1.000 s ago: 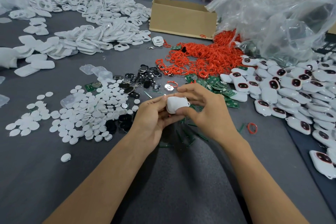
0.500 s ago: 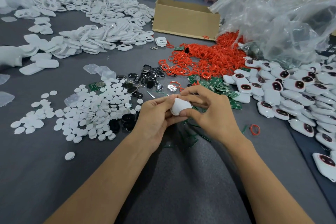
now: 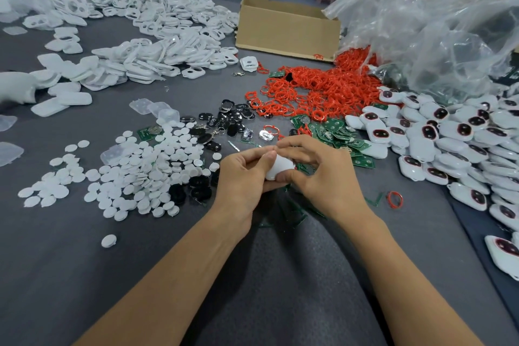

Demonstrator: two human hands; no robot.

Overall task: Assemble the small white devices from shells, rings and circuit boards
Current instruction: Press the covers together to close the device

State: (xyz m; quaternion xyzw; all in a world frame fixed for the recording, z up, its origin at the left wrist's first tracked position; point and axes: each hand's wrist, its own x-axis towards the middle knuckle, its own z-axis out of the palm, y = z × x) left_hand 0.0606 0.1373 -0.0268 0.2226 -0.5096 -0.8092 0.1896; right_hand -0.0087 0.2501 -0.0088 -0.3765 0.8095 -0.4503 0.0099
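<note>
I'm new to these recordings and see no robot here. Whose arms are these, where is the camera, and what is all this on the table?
There is no machine: a person works with bare hands, and the single camera sits on their head, looking forward and down. The left hand and right hand together pinch one small white device above the grey table. Parts lie in heaps: white shells far left, white round discs near left, small black pieces in the middle, red rings and green circuit boards just beyond the hands. At the right is a pile of white devices with dark windows, apparently finished. A cardboard box and a clear plastic bag stand at the back.
</note>
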